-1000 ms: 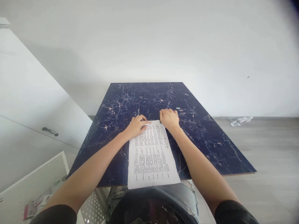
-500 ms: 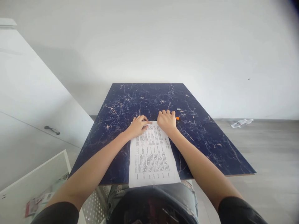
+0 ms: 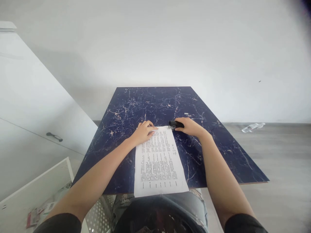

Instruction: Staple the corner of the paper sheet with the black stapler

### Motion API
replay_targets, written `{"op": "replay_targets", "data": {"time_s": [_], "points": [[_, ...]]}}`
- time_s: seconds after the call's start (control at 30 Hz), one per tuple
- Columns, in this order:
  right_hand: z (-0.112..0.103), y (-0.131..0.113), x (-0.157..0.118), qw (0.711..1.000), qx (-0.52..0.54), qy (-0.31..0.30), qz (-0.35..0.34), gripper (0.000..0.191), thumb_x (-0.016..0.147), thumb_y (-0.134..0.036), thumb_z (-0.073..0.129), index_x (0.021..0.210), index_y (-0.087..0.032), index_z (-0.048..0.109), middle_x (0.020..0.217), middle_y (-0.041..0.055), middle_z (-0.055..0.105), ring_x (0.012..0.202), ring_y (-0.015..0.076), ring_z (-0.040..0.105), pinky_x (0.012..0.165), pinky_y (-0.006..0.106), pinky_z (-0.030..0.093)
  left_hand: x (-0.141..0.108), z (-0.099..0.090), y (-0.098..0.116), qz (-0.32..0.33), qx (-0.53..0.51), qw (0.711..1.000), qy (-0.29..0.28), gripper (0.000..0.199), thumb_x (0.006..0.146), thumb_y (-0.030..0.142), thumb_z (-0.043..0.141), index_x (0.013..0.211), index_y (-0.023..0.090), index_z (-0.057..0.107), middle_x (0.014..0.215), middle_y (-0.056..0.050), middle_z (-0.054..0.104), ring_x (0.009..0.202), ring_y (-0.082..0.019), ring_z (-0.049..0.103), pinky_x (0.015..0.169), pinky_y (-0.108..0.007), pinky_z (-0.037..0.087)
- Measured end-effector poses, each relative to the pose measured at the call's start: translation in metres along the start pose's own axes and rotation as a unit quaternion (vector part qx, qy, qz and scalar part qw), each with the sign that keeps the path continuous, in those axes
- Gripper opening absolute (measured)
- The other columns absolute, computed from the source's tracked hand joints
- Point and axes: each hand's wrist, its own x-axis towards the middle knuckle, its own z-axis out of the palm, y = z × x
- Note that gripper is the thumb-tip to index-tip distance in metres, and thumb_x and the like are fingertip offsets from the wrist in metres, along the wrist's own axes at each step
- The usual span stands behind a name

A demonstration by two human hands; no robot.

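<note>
A printed paper (image 3: 157,161), its text running sideways, lies at the near side of the dark blue table and hangs slightly past the front edge. My left hand (image 3: 144,132) grips its far left corner, thumb and fingers pressed along the top edge. A black stapler (image 3: 176,124) is in my right hand (image 3: 190,126), whose fingers are wrapped around its rear. The stapler's front end points left and meets the paper's far right corner. Whether one sheet or more lie there, I cannot tell.
The marble-patterned table (image 3: 150,103) stands against a white wall. A small pale item (image 3: 187,114) lies beyond my right hand. At left are a white cabinet with a black handle (image 3: 54,136) and an open drawer (image 3: 36,183). A clear plastic bottle (image 3: 253,127) lies on the floor.
My right hand has left the paper's top edge, shifted right and taken hold of the stapler, now at the paper's corner. My left hand stays in place.
</note>
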Motion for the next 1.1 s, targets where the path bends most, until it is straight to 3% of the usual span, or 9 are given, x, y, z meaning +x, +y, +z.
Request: {"op": "replay_targets", "data": {"time_s": [0.13, 0.23, 0.33, 0.5, 0.63, 0.73, 0.93, 1.0, 1.1], "points": [[0.000, 0.005, 0.001, 0.995, -0.054, 0.055, 0.068, 0.019, 0.084, -0.026, 0.064, 0.103, -0.021, 0.066, 0.095, 0.0084, 0.070, 0.085, 0.0254, 0.063, 0.073, 0.036, 0.045, 0.000, 0.000, 0.000, -0.002, 0.012, 1.000, 0.003, 0.034, 0.101, 0.026, 0.049, 0.129, 0.032, 0.067, 0.117, -0.007, 0.057, 0.108, -0.024, 0.052, 0.094, -0.044, 0.039], [-0.004, -0.002, 0.001, 0.983, -0.062, 0.136, 0.105, 0.023, 0.087, -0.027, 0.062, 0.108, -0.020, 0.065, 0.098, 0.0110, 0.069, 0.088, 0.0279, 0.063, 0.075, 0.039, 0.047, 0.000, 0.000, 0.001, -0.005, 0.031, 0.999, 0.010, 0.034, 0.101, 0.027, 0.049, 0.128, 0.032, 0.068, 0.119, -0.007, 0.056, 0.109, -0.025, 0.052, 0.095, -0.045, 0.038], [-0.007, -0.024, 0.001, 0.977, -0.011, 0.198, 0.075, 0.032, 0.088, -0.030, 0.062, 0.119, -0.020, 0.062, 0.106, 0.0121, 0.069, 0.094, 0.0292, 0.064, 0.080, 0.043, 0.049, 0.000, 0.000, 0.000, -0.014, 0.036, 0.999, 0.025, 0.034, 0.102, 0.027, 0.047, 0.128, 0.032, 0.068, 0.121, -0.008, 0.056, 0.112, -0.026, 0.052, 0.098, -0.047, 0.037], [0.010, -0.076, 0.008, 0.986, 0.084, 0.123, -0.081, 0.028, 0.088, -0.025, 0.063, 0.116, -0.023, 0.063, 0.109, 0.0079, 0.070, 0.098, 0.0239, 0.064, 0.086, 0.039, 0.049, 0.002, -0.003, -0.016, -0.100, -0.060, 0.986, 0.116, 0.033, 0.101, 0.020, 0.043, 0.117, 0.027, 0.071, 0.112, -0.006, 0.061, 0.108, -0.022, 0.056, 0.097, -0.041, 0.042], [0.035, -0.101, 0.017, 0.990, 0.083, 0.030, -0.114, 0.024, 0.087, -0.023, 0.065, 0.111, -0.022, 0.064, 0.106, 0.0074, 0.070, 0.095, 0.0222, 0.063, 0.083, 0.036, 0.047, 0.003, -0.006, -0.032, -0.169, -0.152, 0.955, 0.190, 0.035, 0.096, 0.012, 0.040, 0.101, 0.022, 0.074, 0.104, -0.005, 0.064, 0.097, -0.019, 0.060, 0.093, -0.036, 0.046], [0.046, -0.106, 0.020, 0.991, 0.071, 0.003, -0.116, 0.022, 0.086, -0.023, 0.066, 0.108, -0.022, 0.064, 0.102, 0.0072, 0.069, 0.094, 0.0225, 0.062, 0.081, 0.035, 0.045, 0.004, -0.006, -0.038, -0.203, -0.178, 0.940, 0.208, 0.034, 0.093, 0.010, 0.041, 0.094, 0.021, 0.073, 0.098, -0.004, 0.065, 0.093, -0.019, 0.061, 0.091, -0.035, 0.047], [0.041, -0.100, 0.021, 0.981, 0.141, -0.001, -0.134, 0.037, 0.083, -0.041, 0.074, 0.113, -0.023, 0.064, 0.105, 0.0067, 0.070, 0.094, 0.0227, 0.063, 0.082, 0.035, 0.046, 0.003, -0.003, -0.039, -0.192, -0.177, 0.944, 0.204, 0.034, 0.093, 0.010, 0.041, 0.093, 0.021, 0.073, 0.097, -0.004, 0.065, 0.091, -0.018, 0.060, 0.089, -0.034, 0.046], [0.039, -0.093, 0.023, 0.971, 0.210, 0.027, -0.113, 0.037, 0.092, -0.052, 0.062, 0.114, -0.022, 0.065, 0.107, 0.0073, 0.071, 0.094, 0.0217, 0.064, 0.082, 0.034, 0.047, 0.002, -0.003, -0.039, -0.186, -0.176, 0.945, 0.202, 0.034, 0.093, 0.009, 0.041, 0.091, 0.021, 0.073, 0.096, -0.004, 0.064, 0.091, -0.018, 0.060, 0.089, -0.034, 0.045], [0.042, -0.078, 0.026, 0.955, 0.278, 0.099, -0.017, 0.050, 0.103, -0.054, 0.034, 0.095, -0.019, 0.068, 0.089, 0.0063, 0.071, 0.079, 0.0180, 0.064, 0.075, 0.031, 0.048, 0.003, -0.004, -0.037, -0.184, -0.174, 0.947, 0.198, 0.033, 0.092, 0.009, 0.041, 0.089, 0.020, 0.072, 0.093, -0.004, 0.063, 0.089, -0.018, 0.059, 0.088, -0.033, 0.045]]}}
